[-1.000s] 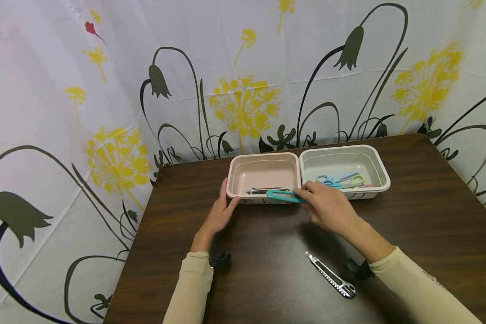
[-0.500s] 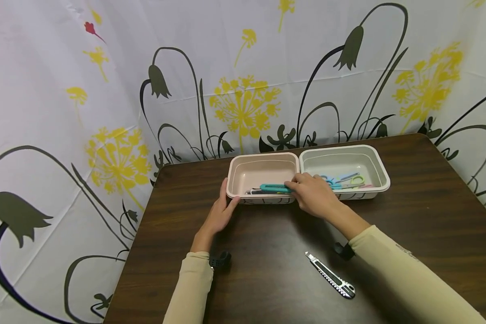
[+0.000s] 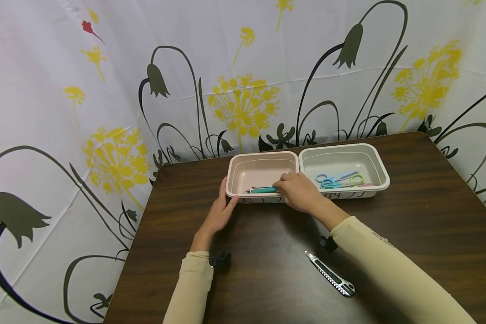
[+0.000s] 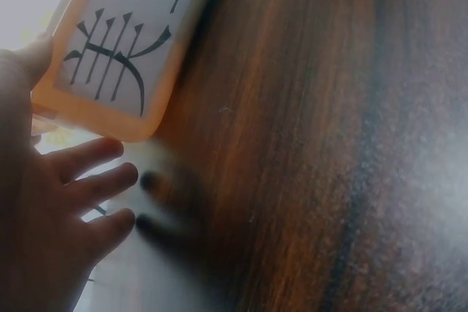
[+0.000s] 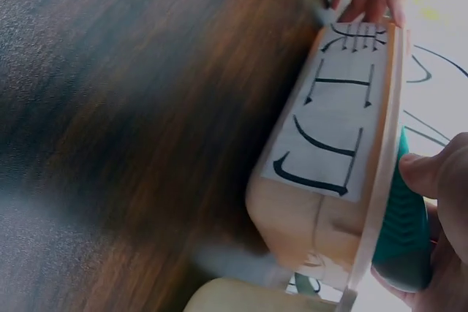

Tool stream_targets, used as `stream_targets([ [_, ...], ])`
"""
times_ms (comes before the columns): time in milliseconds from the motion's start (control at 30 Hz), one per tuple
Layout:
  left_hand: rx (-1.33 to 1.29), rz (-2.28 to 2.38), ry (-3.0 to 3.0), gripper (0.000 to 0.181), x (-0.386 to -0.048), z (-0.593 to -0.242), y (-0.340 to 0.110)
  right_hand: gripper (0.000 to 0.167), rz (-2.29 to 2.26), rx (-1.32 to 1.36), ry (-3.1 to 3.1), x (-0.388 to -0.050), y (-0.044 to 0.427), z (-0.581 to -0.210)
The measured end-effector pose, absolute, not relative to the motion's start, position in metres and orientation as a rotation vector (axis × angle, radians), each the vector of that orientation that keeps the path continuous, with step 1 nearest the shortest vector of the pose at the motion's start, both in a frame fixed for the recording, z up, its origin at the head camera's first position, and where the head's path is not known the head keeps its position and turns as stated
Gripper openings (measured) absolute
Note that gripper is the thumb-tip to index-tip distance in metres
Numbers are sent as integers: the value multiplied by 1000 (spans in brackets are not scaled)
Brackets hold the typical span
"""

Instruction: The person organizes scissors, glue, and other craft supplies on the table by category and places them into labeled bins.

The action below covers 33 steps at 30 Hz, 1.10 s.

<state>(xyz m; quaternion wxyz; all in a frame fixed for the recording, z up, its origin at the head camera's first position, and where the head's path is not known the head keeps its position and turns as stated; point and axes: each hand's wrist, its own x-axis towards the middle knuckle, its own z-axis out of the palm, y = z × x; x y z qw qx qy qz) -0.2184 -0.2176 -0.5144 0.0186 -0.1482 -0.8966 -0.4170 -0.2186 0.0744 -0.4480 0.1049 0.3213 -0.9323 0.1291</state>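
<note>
My left hand point(image 3: 218, 215) rests against the front left corner of the pink plastic box point(image 3: 263, 168), its thumb at the front rim and fingers along the side. In the left wrist view the other fingers point(image 4: 106, 188) extend fairly straight beside the box. A teal utility knife point(image 5: 406, 217) is pinched between my right hand's point(image 3: 301, 192) thumb and fingers, just inside the box's front wall. Its tip end point(image 3: 264, 190) shows in the head view; the rest is behind the hand. Beside it in the box lie slim items with silver and dark edges point(image 3: 248, 191), partly hidden.
A grey box point(image 3: 344, 158) stands against the pink box's right side, with blue scissors point(image 3: 330, 183), green-handled scissors point(image 3: 357, 178) and other pieces inside. A silver and black utility knife point(image 3: 331, 275), blade tip showing, lies on the brown table point(image 3: 421, 216). Behind hangs a flowered cloth point(image 3: 243, 58).
My right hand has carried the teal utility knife leftwards from above the front rim and lowered it into the pink box. My left hand has stayed at the box's corner.
</note>
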Motion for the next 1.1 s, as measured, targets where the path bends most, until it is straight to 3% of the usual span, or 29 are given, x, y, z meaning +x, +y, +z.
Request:
stream_targets([
  [600, -447, -1303, -2797, 77, -218, -516, -218, 39, 522, 1124, -2860, -230, 66, -455],
  [1100, -450, -1288, -2807, 74, -217, -513, -217, 31, 760, 1009, -2736, -222, 81, -463],
])
